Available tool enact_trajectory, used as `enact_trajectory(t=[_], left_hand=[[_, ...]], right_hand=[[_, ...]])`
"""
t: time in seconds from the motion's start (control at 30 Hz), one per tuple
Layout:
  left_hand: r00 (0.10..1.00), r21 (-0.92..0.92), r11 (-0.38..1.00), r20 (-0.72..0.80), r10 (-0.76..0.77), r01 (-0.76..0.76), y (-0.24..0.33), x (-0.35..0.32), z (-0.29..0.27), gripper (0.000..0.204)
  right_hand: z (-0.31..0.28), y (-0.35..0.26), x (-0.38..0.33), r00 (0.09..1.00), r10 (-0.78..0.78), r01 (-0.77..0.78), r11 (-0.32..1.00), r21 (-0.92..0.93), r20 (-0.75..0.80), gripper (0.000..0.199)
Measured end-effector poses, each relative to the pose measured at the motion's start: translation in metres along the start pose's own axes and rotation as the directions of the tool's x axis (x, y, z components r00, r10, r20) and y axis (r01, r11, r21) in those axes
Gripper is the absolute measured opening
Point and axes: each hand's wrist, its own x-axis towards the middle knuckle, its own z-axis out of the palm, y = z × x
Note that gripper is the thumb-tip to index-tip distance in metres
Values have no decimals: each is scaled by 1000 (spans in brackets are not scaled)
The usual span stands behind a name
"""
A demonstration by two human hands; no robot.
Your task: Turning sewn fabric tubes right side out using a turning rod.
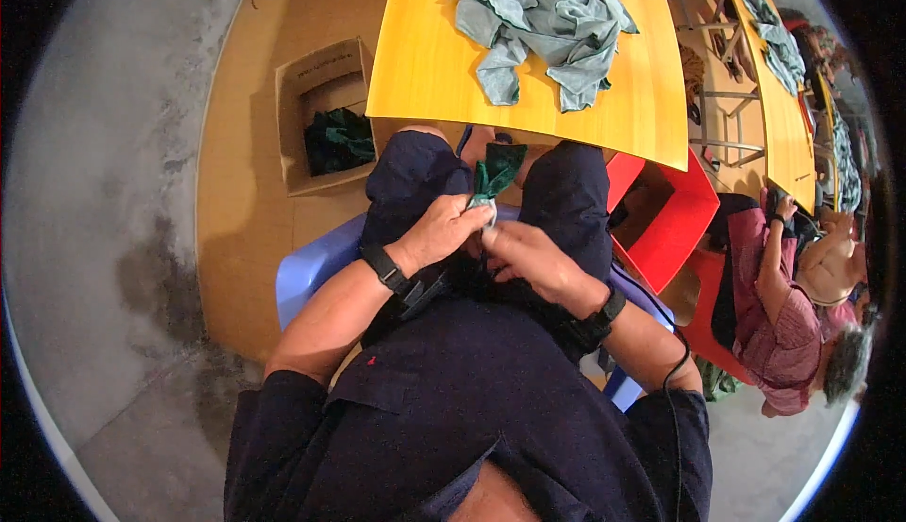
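Over my lap, my left hand (442,228) is closed around a small piece of dark green velvety fabric (497,171). Its green end sticks up past my fingers, and a pale grey side shows by the thumb. Just right of it, my right hand (540,260) has its fingers drawn together near the fabric's lower end. Whatever those fingertips pinch is too small and blurred to make out. In front of me, a loose heap of grey-green fabric pieces (557,26) with dark green edges lies on the yellow table (415,78).
An open cardboard box (293,135) with dark green fabric (340,140) stands on the floor at left. Right of my knees is a red box-like stool (675,225). Further right, a person in a dark red top (779,333) sits at another yellow table (783,135) bearing similar fabric.
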Motion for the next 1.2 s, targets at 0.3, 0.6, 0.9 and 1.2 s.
enact_trajectory(t=[0.3, 0.6, 0.9, 1.2], left_hand=[[973, -321, 929, -193, 128, -186, 64, 8, -26, 27], [968, -630, 736, -189, 167, -250, 116, 13, -65, 44], [969, -682, 695, -232, 90, -228, 121, 33, -40, 34], [931, -643, 677, -301, 206, -358, 93, 13, 14, 29]], right_hand=[[6, -10, 6, 986, -80, 89, 994, -60, 143, 22], [4, -39, -2, 911, -400, 383, 911, -155, -101, 16], [5, -41, -9, 786, -570, 447, 791, -417, -239, 18], [12, -70, 4, 756, -626, 553, 768, -324, -193, 20]])
